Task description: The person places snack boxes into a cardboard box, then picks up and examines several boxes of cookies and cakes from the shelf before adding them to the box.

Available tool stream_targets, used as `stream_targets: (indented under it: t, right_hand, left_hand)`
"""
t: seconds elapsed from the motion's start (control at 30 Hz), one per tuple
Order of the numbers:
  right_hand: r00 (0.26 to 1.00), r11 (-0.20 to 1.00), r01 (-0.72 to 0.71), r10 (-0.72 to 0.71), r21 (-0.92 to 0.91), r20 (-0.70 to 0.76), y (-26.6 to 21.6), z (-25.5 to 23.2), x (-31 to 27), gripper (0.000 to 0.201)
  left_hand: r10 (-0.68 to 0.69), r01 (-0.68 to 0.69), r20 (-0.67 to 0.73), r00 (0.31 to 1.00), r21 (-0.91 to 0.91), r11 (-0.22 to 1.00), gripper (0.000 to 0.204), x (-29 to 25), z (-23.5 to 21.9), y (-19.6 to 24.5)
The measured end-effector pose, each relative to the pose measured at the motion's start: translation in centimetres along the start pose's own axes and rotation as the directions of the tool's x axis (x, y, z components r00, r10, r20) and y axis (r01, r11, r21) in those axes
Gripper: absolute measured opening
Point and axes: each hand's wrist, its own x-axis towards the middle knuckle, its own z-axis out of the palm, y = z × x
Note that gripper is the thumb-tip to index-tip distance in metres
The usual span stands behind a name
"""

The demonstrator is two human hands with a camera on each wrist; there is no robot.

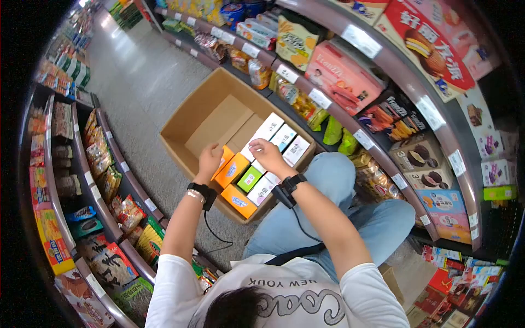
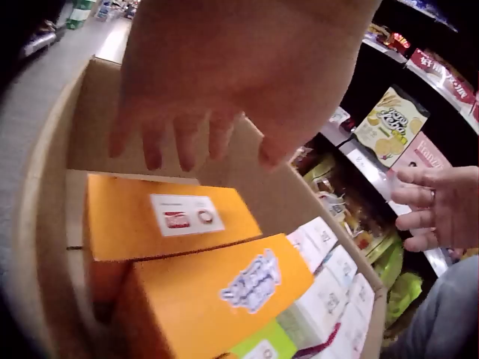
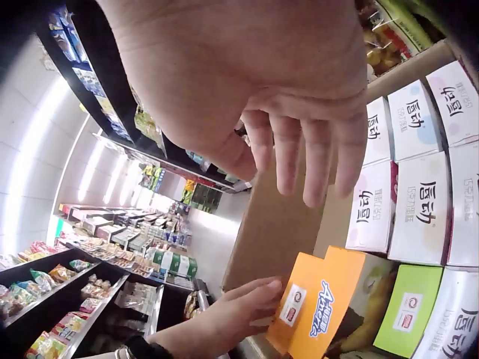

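An open cardboard carton holds upright orange boxes, a green box and several white boxes. My left hand is at the outermost orange box, its fingers extended against or just beside the edge; contact is not certain. In the left wrist view, the left hand hangs over that box. My right hand hovers above the white boxes, fingers relaxed and slightly bent, holding nothing. The right wrist view shows this hand with its fingers apart.
Snack shelves stand on both sides, with a pink box on the right shelf and packets on the left one. A grey floor aisle runs beyond the carton. Bent legs in jeans are against the carton's near right side.
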Motion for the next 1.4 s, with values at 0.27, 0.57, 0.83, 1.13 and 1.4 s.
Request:
stream_targets:
  t: [0.27,0.57,0.83,1.13,1.4]
  right_hand:
    - [0.979,0.961,0.124,-0.078,0.246,-0.188,-4.9,-7.6,-5.5,0.021]
    - [0.793,0.921,0.345,-0.183,0.181,-0.581,-11.7,-26.2,-20.7,0.023]
    - [0.42,0.915,0.403,-0.214,-0.031,-0.882,-14.9,-39.7,-37.0,0.024]
    - [-0.035,0.892,-0.105,-0.446,-0.44,-0.894,-17.8,-57.2,-43.3,0.052]
    - [-0.037,0.831,-0.303,-0.499,-0.466,-0.866,-19.6,-65.5,-41.0,0.095]
  left_hand:
    - [-0.043,0.26,0.33,0.943,-0.65,0.714,0.025,-6.5,3.0,20.7]
    - [0.485,0.018,0.372,0.792,-0.807,0.59,0.031,-15.3,10.5,42.0]
    - [0.728,-0.219,0.339,0.596,-0.804,0.553,0.033,-23.0,16.4,52.2]
    - [0.833,-0.261,0.296,0.467,-0.854,0.45,0.031,-25.1,18.6,59.1]
    - [0.826,-0.19,0.355,0.438,-0.861,0.472,0.029,-23.4,17.5,62.6]
